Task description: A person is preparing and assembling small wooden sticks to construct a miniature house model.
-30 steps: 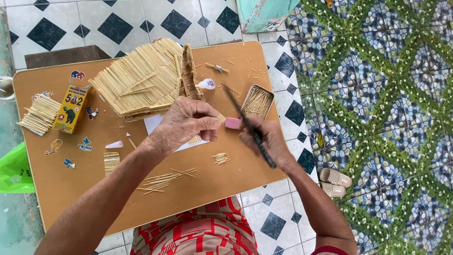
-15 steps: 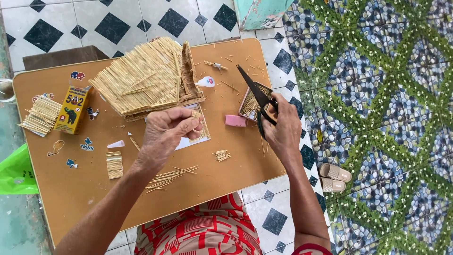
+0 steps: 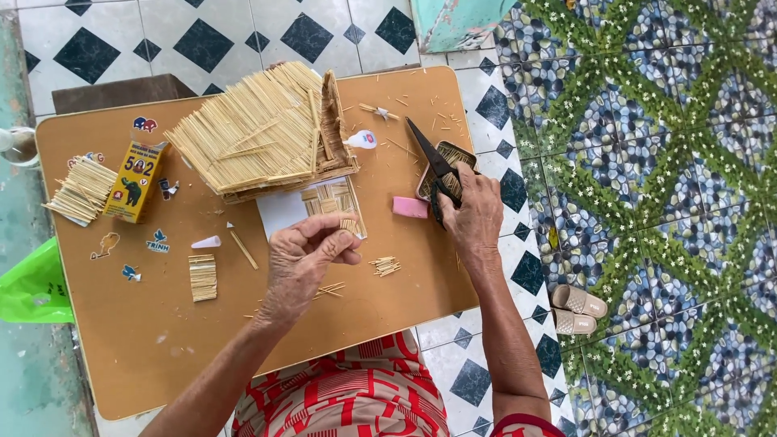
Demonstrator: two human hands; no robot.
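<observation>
Lowered since the earlier frame: right hand (image 3: 469,217), fingers closed on black scissors (image 3: 435,166) by metal tin (image 3: 443,167); left hand (image 3: 303,257) pinching small stick bundle (image 3: 348,223), nearer table (image 3: 146,340).

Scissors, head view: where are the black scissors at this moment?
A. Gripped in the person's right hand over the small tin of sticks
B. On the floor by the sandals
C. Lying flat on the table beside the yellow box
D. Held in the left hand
A: the right hand grips the black scissors, blades pointing away over the tin of sticks, while the left hand pinches a small stick piece.
</observation>
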